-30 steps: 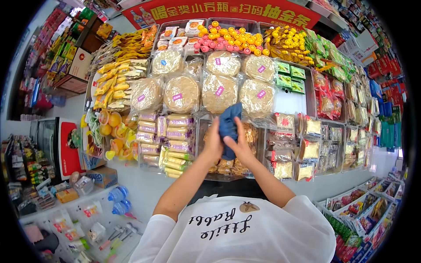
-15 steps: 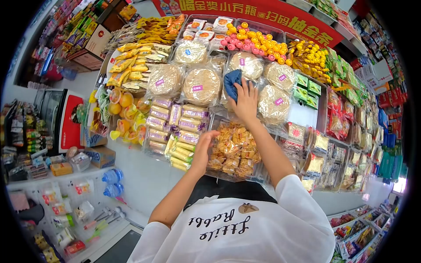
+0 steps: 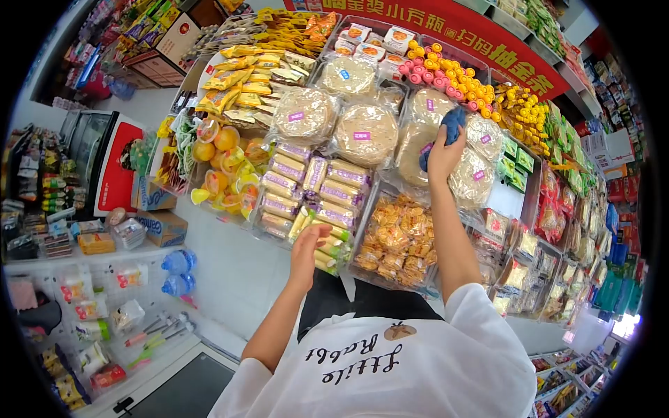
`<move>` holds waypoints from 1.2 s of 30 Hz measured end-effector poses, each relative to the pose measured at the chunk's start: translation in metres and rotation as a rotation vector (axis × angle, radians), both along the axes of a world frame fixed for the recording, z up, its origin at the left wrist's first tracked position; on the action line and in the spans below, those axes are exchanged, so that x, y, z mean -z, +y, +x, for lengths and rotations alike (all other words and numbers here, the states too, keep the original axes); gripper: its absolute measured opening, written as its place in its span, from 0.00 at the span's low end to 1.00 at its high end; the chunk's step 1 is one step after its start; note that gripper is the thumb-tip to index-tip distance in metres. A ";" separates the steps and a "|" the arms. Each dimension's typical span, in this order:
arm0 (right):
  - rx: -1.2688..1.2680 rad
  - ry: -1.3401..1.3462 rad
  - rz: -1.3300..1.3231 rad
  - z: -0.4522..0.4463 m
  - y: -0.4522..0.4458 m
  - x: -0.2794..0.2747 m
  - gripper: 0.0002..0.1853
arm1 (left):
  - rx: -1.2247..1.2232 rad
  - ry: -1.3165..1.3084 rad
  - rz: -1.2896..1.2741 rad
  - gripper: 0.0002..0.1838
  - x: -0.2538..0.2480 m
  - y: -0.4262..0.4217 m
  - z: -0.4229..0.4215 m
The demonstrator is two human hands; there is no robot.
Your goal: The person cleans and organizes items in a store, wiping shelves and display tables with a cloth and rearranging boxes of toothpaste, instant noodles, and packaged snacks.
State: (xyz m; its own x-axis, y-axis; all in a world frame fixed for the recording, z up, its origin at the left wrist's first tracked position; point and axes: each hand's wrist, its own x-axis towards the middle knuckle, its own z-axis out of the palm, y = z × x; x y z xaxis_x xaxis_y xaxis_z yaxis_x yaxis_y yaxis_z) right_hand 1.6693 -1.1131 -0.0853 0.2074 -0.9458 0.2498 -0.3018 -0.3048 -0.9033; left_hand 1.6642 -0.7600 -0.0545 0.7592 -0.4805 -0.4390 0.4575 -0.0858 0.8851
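My right hand (image 3: 444, 153) grips a crumpled blue cloth (image 3: 453, 125) over the wrapped round flat cakes at the centre right. One round cake (image 3: 418, 148) lies just left of this hand, another (image 3: 472, 180) to its lower right. My left hand (image 3: 305, 252) is held with fingers apart and nothing in it, over the front of the purple-and-white wrapped rolls (image 3: 282, 187) and the green-and-yellow packs (image 3: 326, 258). Between my two arms sits a clear bin of orange-brown packaged snacks (image 3: 396, 240).
Jelly cups (image 3: 230, 167) and yellow snack packs (image 3: 233, 80) are at the left of the display. Pink and yellow bottles (image 3: 446, 75) stand at the back before a red banner (image 3: 446, 28). Blue water bottles (image 3: 178, 262) and a cardboard box (image 3: 164, 228) are at lower left.
The cloth went from between both hands to my right hand alone, then moved right over the round cakes. My left hand let go and drew back toward me. The view has shifted.
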 end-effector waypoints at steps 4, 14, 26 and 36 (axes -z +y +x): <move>-0.403 0.120 -0.461 0.036 0.055 -0.019 0.25 | 0.096 -0.378 0.025 0.20 0.018 -0.011 0.068; -0.396 0.522 -0.384 0.095 0.059 0.001 0.22 | 0.321 -1.014 0.408 0.28 0.021 -0.037 0.225; -0.043 0.242 -0.566 0.235 0.015 -0.035 0.20 | 0.586 -1.136 0.265 0.26 0.047 -0.033 0.271; -0.629 0.595 -0.147 0.287 0.044 0.038 0.19 | 0.636 -1.057 0.222 0.27 0.047 -0.034 0.275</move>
State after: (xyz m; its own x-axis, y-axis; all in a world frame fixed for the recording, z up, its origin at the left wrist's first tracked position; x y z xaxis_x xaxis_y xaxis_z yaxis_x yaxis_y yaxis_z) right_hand 1.9559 -1.0688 -0.1229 0.8143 -0.5787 0.0441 -0.4472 -0.6741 -0.5880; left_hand 1.9392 -0.7940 -0.1017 0.4497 -0.8845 0.1240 -0.6436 -0.2247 0.7316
